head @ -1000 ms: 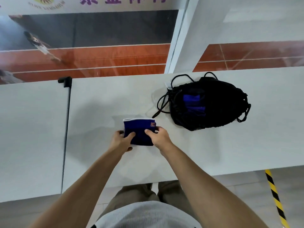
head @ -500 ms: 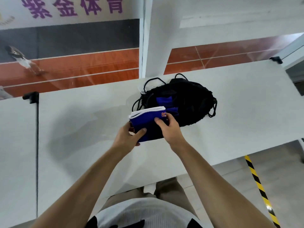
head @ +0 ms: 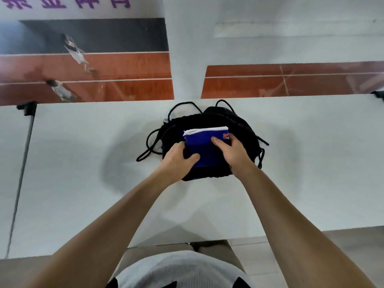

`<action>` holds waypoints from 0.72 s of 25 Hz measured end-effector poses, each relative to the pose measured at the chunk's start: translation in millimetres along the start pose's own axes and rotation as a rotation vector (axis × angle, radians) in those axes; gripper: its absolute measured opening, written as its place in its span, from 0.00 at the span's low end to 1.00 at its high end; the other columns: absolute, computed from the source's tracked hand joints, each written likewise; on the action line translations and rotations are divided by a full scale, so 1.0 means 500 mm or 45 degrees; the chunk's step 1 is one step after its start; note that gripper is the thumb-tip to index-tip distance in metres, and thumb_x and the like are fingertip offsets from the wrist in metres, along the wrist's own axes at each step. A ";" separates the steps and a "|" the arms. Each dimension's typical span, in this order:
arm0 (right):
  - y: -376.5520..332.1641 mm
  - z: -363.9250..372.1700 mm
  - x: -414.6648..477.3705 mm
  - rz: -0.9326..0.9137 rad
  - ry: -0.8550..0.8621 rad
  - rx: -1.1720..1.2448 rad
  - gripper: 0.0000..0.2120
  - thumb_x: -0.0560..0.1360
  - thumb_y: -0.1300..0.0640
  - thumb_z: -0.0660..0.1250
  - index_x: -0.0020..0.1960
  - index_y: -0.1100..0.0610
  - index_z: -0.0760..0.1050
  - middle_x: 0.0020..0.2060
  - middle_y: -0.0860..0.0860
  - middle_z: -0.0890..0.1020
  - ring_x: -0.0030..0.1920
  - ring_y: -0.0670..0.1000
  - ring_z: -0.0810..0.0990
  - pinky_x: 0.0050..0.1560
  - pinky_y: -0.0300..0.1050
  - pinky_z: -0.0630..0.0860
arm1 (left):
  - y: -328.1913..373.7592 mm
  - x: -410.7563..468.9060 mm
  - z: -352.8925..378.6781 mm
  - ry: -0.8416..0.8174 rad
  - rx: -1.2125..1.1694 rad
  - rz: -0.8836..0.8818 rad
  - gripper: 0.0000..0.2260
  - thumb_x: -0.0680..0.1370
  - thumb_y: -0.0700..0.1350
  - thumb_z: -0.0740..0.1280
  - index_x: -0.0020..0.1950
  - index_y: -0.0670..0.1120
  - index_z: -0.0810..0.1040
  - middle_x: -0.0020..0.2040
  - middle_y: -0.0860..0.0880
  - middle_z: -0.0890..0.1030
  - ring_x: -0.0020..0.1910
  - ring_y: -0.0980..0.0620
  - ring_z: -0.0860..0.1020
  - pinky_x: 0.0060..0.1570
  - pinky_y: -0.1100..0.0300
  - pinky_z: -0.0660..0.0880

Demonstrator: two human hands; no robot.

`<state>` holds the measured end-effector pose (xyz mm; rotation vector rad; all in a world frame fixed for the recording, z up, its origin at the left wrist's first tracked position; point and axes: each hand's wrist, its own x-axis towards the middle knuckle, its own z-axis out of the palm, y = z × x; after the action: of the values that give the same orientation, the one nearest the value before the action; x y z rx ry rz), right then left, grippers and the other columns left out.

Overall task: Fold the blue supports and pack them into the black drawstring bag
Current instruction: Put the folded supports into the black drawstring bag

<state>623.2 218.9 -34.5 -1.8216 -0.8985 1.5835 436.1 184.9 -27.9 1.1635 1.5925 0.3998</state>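
Two hands, left [head: 181,155] and right [head: 231,150], clamped on folded support [head: 204,147] at 9 and 3 o'clock, over bag [head: 209,121]. Probably soft, light, springy; best pinched flat across fold.

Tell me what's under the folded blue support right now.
The black drawstring bag lies under the blue support, which both hands hold: left hand, right hand. The support covers the bag's contents.

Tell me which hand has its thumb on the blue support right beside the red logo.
The right hand: its thumb presses the blue support just left of the red logo. The left hand grips the opposite, plain-blue edge, over the black drawstring bag.
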 end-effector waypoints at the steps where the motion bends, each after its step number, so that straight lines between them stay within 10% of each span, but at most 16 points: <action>1: 0.002 -0.011 0.020 -0.035 0.016 0.016 0.10 0.74 0.47 0.74 0.54 0.42 0.78 0.55 0.47 0.84 0.56 0.51 0.82 0.58 0.52 0.80 | 0.007 0.012 0.012 0.019 0.032 0.005 0.21 0.72 0.55 0.66 0.64 0.52 0.73 0.60 0.52 0.75 0.56 0.50 0.78 0.58 0.49 0.78; 4: 0.024 -0.030 0.056 -0.028 0.074 0.112 0.13 0.76 0.49 0.73 0.60 0.45 0.79 0.57 0.48 0.84 0.57 0.50 0.82 0.58 0.50 0.80 | 0.004 0.043 0.039 0.062 0.385 0.167 0.25 0.75 0.41 0.63 0.73 0.47 0.68 0.69 0.48 0.72 0.65 0.45 0.69 0.66 0.56 0.64; 8: 0.039 -0.049 0.109 0.173 0.074 0.129 0.13 0.74 0.52 0.71 0.58 0.53 0.80 0.55 0.52 0.85 0.57 0.54 0.82 0.62 0.55 0.79 | -0.014 0.079 0.070 0.027 0.856 0.165 0.23 0.78 0.47 0.64 0.72 0.49 0.66 0.73 0.50 0.69 0.69 0.41 0.65 0.64 0.42 0.69; 18: 0.014 -0.070 0.149 0.070 0.110 -0.931 0.27 0.82 0.51 0.58 0.78 0.59 0.62 0.74 0.61 0.70 0.72 0.64 0.69 0.72 0.56 0.67 | -0.029 0.086 0.081 0.252 1.025 0.021 0.18 0.83 0.47 0.59 0.73 0.56 0.69 0.76 0.55 0.67 0.68 0.42 0.66 0.64 0.42 0.67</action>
<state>664.6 273.5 -80.7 -2.3860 -1.5344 1.2739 466.8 202.0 -77.3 1.7733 1.9910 -0.1553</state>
